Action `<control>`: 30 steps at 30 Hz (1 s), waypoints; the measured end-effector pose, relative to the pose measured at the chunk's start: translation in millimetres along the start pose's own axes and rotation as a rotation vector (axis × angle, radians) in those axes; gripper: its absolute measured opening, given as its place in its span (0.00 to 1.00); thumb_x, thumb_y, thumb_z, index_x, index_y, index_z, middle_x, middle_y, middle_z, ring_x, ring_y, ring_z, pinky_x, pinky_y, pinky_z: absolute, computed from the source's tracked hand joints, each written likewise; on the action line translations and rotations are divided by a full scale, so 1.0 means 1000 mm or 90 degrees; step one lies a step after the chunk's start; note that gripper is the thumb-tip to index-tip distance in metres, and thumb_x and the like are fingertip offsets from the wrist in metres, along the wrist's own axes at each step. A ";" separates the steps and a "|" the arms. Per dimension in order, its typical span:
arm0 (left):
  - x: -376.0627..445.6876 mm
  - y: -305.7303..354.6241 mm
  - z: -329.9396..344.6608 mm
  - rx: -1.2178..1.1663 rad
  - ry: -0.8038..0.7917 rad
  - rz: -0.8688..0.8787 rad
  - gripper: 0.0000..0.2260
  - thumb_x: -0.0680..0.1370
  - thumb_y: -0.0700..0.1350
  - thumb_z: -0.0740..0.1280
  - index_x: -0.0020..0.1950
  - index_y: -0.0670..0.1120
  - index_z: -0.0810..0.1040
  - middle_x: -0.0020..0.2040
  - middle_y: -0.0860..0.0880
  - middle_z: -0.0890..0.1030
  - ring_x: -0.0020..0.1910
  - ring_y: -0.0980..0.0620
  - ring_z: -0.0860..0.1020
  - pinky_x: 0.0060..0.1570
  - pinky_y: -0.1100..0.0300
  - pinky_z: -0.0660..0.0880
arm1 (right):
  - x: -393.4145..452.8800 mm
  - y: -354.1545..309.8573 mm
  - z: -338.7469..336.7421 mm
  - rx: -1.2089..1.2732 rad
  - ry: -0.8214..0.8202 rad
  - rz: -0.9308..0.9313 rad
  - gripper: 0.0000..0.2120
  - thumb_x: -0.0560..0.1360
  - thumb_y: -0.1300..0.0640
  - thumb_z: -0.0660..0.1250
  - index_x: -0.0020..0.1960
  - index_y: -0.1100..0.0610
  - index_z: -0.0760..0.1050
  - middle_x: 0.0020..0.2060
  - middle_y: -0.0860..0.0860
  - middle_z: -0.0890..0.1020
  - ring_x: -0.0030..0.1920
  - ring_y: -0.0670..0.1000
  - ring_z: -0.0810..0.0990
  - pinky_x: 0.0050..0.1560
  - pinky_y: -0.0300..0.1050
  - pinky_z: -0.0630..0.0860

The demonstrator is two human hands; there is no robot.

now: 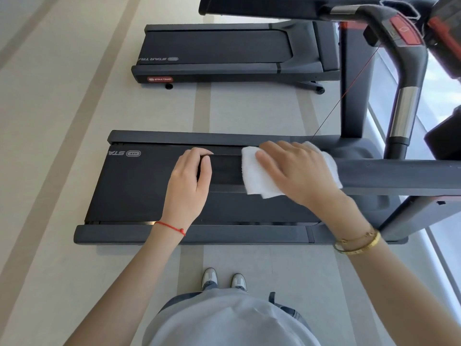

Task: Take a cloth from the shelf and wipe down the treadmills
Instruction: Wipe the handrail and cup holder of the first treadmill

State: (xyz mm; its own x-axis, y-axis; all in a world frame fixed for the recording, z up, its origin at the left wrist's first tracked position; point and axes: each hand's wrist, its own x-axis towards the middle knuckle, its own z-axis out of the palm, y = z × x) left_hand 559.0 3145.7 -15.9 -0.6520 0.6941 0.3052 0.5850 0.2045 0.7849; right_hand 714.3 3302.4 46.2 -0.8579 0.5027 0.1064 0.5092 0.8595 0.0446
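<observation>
- Head view, the only one: the person stands beside the near treadmill (139, 186), shoes at six o'clock, both arms reaching up-frame toward twelve.
- Right hand (294, 171) lies flat on the white cloth (257, 176), fingers straight and slightly spread, pressing it onto a dark side handrail (399, 174) that runs from three o'clock toward the centre.
- The cloth's free edge pokes out at nine o'clock of those fingertips, draping over the rail's end.
- Left hand (192, 178) sits just beside, at nine o'clock of the cloth, its fingers curled over what looks like the rail's tip; exactly what they grip I can't tell.
- Key relation: the rail's long axis runs nine-to-three, so I judge the wiping stroke travels along that line, with the right hand plainly the working one.
- Room toward three o'clock looks good: bare rail out to the frame edge.
- Toward nine, the left hand blocks the path and the rail ends.
- The upright post (404, 116) and red safety cord (349, 91) stand at one o'clock, close enough to snag.
- The second treadmill (217, 46) waits at twelve, well apart.
</observation>
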 end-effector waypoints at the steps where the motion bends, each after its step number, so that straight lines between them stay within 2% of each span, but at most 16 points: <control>1: 0.000 0.000 0.000 -0.001 0.001 0.000 0.17 0.84 0.49 0.52 0.57 0.42 0.77 0.51 0.50 0.79 0.52 0.51 0.77 0.55 0.62 0.72 | -0.005 0.015 0.000 -0.013 -0.006 0.009 0.21 0.79 0.43 0.41 0.49 0.51 0.70 0.37 0.49 0.76 0.40 0.58 0.76 0.46 0.54 0.71; 3: -0.001 0.000 0.001 -0.001 0.003 0.000 0.17 0.84 0.48 0.52 0.57 0.41 0.77 0.51 0.50 0.79 0.52 0.51 0.76 0.55 0.62 0.72 | -0.008 0.038 0.001 -0.034 -0.018 0.057 0.11 0.79 0.49 0.49 0.45 0.51 0.68 0.36 0.50 0.76 0.39 0.61 0.76 0.41 0.53 0.72; 4: -0.001 0.000 0.002 -0.001 0.006 -0.001 0.16 0.84 0.48 0.52 0.57 0.41 0.77 0.51 0.51 0.79 0.52 0.51 0.76 0.54 0.62 0.72 | -0.007 0.043 0.002 -0.030 -0.011 0.089 0.11 0.79 0.51 0.51 0.44 0.53 0.68 0.35 0.50 0.77 0.37 0.61 0.75 0.38 0.51 0.71; 6: -0.001 0.001 0.003 0.002 0.014 0.001 0.17 0.84 0.48 0.52 0.57 0.41 0.77 0.50 0.50 0.79 0.51 0.50 0.76 0.54 0.61 0.72 | 0.000 0.031 0.004 -0.046 0.024 0.085 0.14 0.78 0.53 0.51 0.41 0.56 0.72 0.31 0.52 0.76 0.32 0.60 0.71 0.30 0.45 0.61; 7: -0.001 0.001 0.003 0.002 0.017 0.002 0.17 0.83 0.48 0.52 0.56 0.41 0.77 0.50 0.50 0.79 0.51 0.50 0.76 0.54 0.60 0.72 | 0.005 0.015 0.004 -0.055 0.035 0.048 0.11 0.75 0.55 0.52 0.40 0.56 0.70 0.30 0.52 0.75 0.30 0.59 0.69 0.30 0.43 0.57; 9: 0.000 0.000 0.004 0.006 0.013 0.001 0.16 0.83 0.48 0.52 0.56 0.41 0.77 0.50 0.50 0.79 0.51 0.50 0.76 0.54 0.59 0.72 | 0.017 -0.025 0.006 -0.079 0.037 -0.008 0.08 0.73 0.56 0.50 0.38 0.53 0.66 0.30 0.51 0.70 0.29 0.58 0.68 0.31 0.45 0.58; 11: 0.000 0.001 0.004 0.000 0.005 -0.004 0.15 0.83 0.47 0.52 0.54 0.42 0.76 0.48 0.50 0.78 0.49 0.49 0.75 0.52 0.57 0.72 | 0.025 -0.051 0.012 -0.060 0.036 -0.037 0.14 0.75 0.54 0.40 0.41 0.52 0.64 0.33 0.49 0.68 0.32 0.56 0.67 0.32 0.47 0.57; 12: -0.001 0.001 0.003 -0.005 0.002 -0.006 0.15 0.83 0.47 0.52 0.54 0.42 0.76 0.48 0.51 0.77 0.49 0.50 0.75 0.52 0.57 0.72 | 0.026 -0.054 0.014 -0.030 0.037 -0.035 0.17 0.76 0.53 0.38 0.41 0.52 0.64 0.33 0.49 0.69 0.32 0.55 0.67 0.33 0.47 0.56; 15: 0.000 0.000 0.001 -0.002 -0.003 -0.002 0.16 0.84 0.48 0.52 0.56 0.41 0.76 0.50 0.50 0.78 0.51 0.50 0.76 0.54 0.56 0.73 | 0.023 -0.025 0.011 0.088 0.025 0.012 0.18 0.81 0.45 0.48 0.42 0.52 0.71 0.32 0.48 0.73 0.34 0.56 0.69 0.34 0.47 0.58; 18: -0.001 0.001 0.000 0.001 -0.005 0.002 0.16 0.84 0.48 0.53 0.58 0.41 0.77 0.51 0.50 0.78 0.53 0.51 0.77 0.56 0.56 0.74 | 0.026 0.019 -0.001 0.101 -0.143 0.109 0.23 0.79 0.41 0.49 0.39 0.53 0.74 0.34 0.51 0.77 0.37 0.58 0.72 0.35 0.47 0.63; 20: -0.001 0.001 0.000 0.002 -0.004 0.001 0.16 0.84 0.48 0.53 0.58 0.41 0.77 0.51 0.50 0.78 0.52 0.51 0.77 0.56 0.56 0.74 | 0.035 0.025 -0.003 0.084 -0.200 0.114 0.25 0.79 0.42 0.48 0.40 0.55 0.76 0.38 0.54 0.79 0.41 0.60 0.73 0.39 0.49 0.64; 23: 0.000 0.001 0.001 0.007 0.000 0.008 0.16 0.84 0.48 0.52 0.57 0.41 0.77 0.51 0.50 0.78 0.51 0.50 0.76 0.55 0.55 0.74 | 0.051 -0.003 0.002 0.090 -0.181 0.034 0.21 0.82 0.48 0.48 0.39 0.56 0.71 0.34 0.52 0.74 0.43 0.60 0.73 0.42 0.50 0.65; 24: 0.000 0.001 0.001 0.008 -0.004 0.006 0.16 0.84 0.47 0.53 0.57 0.41 0.76 0.50 0.51 0.78 0.50 0.50 0.76 0.53 0.55 0.74 | 0.054 -0.018 0.004 0.100 -0.159 -0.001 0.19 0.82 0.50 0.49 0.37 0.55 0.67 0.31 0.49 0.70 0.40 0.60 0.72 0.40 0.49 0.65; 26: 0.001 0.000 0.001 0.008 -0.010 0.002 0.14 0.84 0.46 0.53 0.55 0.42 0.76 0.48 0.51 0.77 0.48 0.50 0.75 0.50 0.54 0.74 | 0.055 -0.040 0.006 0.104 -0.104 -0.033 0.18 0.81 0.52 0.50 0.34 0.56 0.63 0.26 0.47 0.66 0.34 0.59 0.68 0.33 0.45 0.59; 28: 0.001 -0.001 0.001 0.001 -0.012 0.004 0.14 0.84 0.46 0.53 0.55 0.42 0.76 0.49 0.51 0.77 0.48 0.49 0.76 0.50 0.53 0.74 | 0.051 -0.038 0.007 0.118 -0.079 -0.010 0.19 0.81 0.47 0.50 0.37 0.55 0.67 0.26 0.47 0.68 0.30 0.54 0.67 0.30 0.45 0.55; 30: 0.001 -0.002 0.001 0.002 -0.011 0.007 0.15 0.84 0.47 0.53 0.57 0.41 0.76 0.51 0.50 0.78 0.51 0.49 0.77 0.53 0.54 0.75 | 0.039 -0.018 0.006 0.136 -0.084 0.026 0.21 0.80 0.41 0.49 0.39 0.52 0.70 0.28 0.47 0.71 0.30 0.52 0.67 0.32 0.46 0.59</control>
State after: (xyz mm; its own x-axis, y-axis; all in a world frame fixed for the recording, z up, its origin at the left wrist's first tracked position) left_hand 557.2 3146.7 -17.3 -0.6374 0.7081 0.3037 0.5932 0.1995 0.7800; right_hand 671.7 3307.2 43.8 -0.8457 0.5330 -0.0266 0.5293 0.8314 -0.1691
